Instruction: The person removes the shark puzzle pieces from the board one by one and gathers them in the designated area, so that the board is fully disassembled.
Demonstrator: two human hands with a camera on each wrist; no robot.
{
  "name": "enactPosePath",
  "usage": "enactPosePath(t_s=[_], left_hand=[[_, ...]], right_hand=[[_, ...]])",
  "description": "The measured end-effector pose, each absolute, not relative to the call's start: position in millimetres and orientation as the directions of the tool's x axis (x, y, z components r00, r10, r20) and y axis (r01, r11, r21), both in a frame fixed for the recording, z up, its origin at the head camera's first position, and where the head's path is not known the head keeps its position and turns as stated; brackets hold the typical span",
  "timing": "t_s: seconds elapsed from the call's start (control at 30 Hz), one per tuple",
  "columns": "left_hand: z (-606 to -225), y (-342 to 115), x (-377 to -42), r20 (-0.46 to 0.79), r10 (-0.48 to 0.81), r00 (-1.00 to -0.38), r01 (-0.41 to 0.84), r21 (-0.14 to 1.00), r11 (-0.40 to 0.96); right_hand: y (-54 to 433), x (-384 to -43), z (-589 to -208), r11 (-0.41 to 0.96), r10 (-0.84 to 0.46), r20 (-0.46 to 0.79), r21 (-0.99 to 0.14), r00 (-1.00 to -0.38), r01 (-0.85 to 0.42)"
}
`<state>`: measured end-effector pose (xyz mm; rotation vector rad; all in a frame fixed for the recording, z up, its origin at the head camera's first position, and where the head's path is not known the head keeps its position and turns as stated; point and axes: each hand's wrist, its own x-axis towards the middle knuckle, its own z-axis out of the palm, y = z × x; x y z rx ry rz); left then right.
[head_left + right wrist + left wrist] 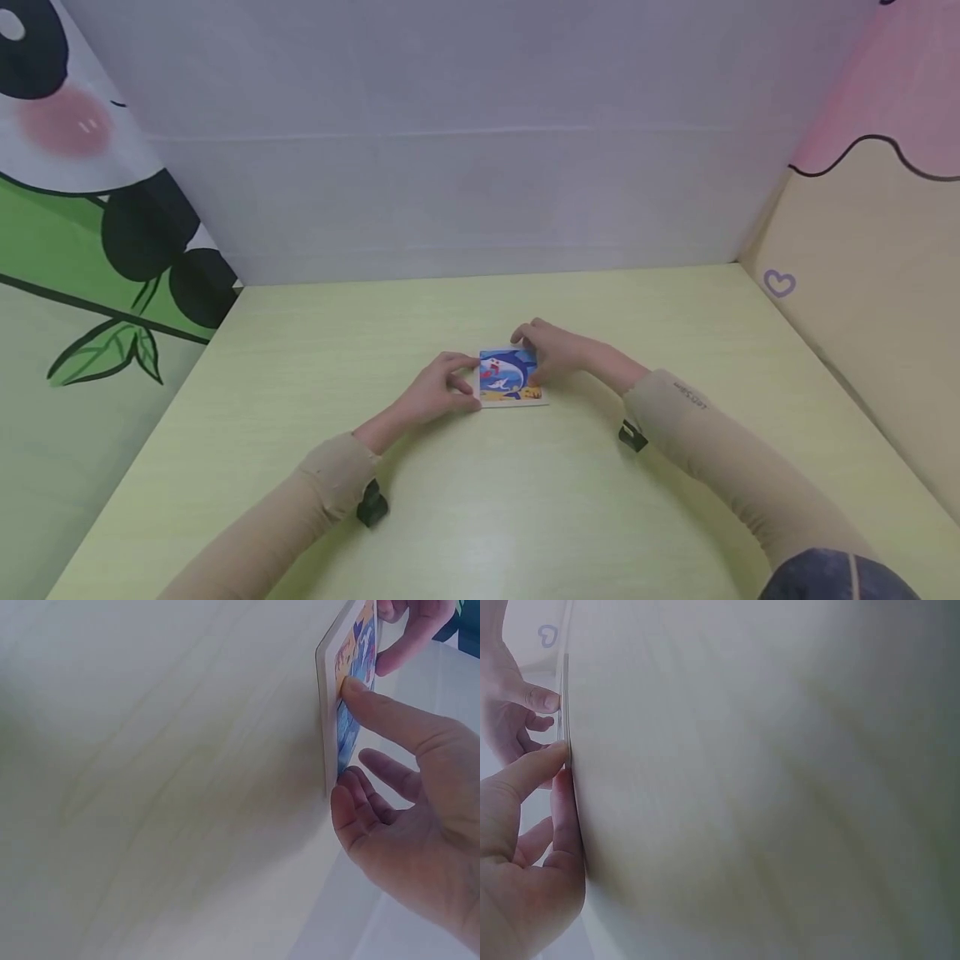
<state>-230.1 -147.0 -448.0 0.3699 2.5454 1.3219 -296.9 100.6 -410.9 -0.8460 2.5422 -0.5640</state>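
Observation:
A small square picture board [504, 377] with a pale border and a blue sea-animal print lies on the table. The left hand [438, 387] holds it at the left edge, thumb by the near corner and a fingertip higher up. In the left wrist view the board [565, 712] appears edge-on, with the left thumb [536, 769] against it. From the right, the right hand [555, 348] grips the board, its thumb on the print and other fingers at the far and right edges. The right wrist view shows this thumb [390, 716] on the picture and the board's thin, rounded-corner rim.
The pale wood-look table [480, 500] spreads around the hands. A plain light wall [480, 200] stands behind it, with painted panels at left [112, 250] and right [862, 275]. Small black devices [372, 504] sit under both wrists.

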Motion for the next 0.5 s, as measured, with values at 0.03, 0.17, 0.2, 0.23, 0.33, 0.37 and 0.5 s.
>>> enactPosePath(t_s=[0.03,0.17,0.2,0.23,0.33,0.37,0.5], left_hand=[[-448.0,-146.9,-230.1,-0.102,0.334,-0.937,0.108,0.824,0.556],[-447.5,-146.6,-229.7,-0.095,0.344,-0.934,0.118,0.828,0.549],[-447.4,-146.3,-229.6,-0.097,0.345,-0.934,0.116,0.828,0.548],[-447.4,-146.2,-229.5,-0.096,0.347,-0.933,0.118,0.828,0.548],[-448.0,-146.1,-229.3,-0.097,0.349,-0.932,0.119,0.829,0.546],[-448.5,-146.3,-229.7,-0.097,0.347,-0.933,0.117,0.829,0.548],[-449.3,-146.9,-230.3,-0.100,0.340,-0.935,0.112,0.827,0.552]], right_hand=[[100.6,-297.4,-410.7,0.734,-0.633,-0.246,-0.490,-0.734,-0.469],[101.2,-300.4,-411.8,0.728,-0.645,-0.259,-0.497,-0.719,-0.473],[101.4,-301.4,-412.4,0.726,-0.649,-0.261,-0.496,-0.715,-0.477],[101.5,-302.3,-413.1,0.723,-0.654,-0.263,-0.494,-0.709,-0.483],[101.5,-304.1,-413.6,0.720,-0.661,-0.271,-0.492,-0.700,-0.489],[101.5,-304.4,-413.4,0.719,-0.662,-0.273,-0.492,-0.698,-0.490],[100.6,-304.2,-410.4,0.715,-0.667,-0.275,-0.499,-0.692,-0.490]])
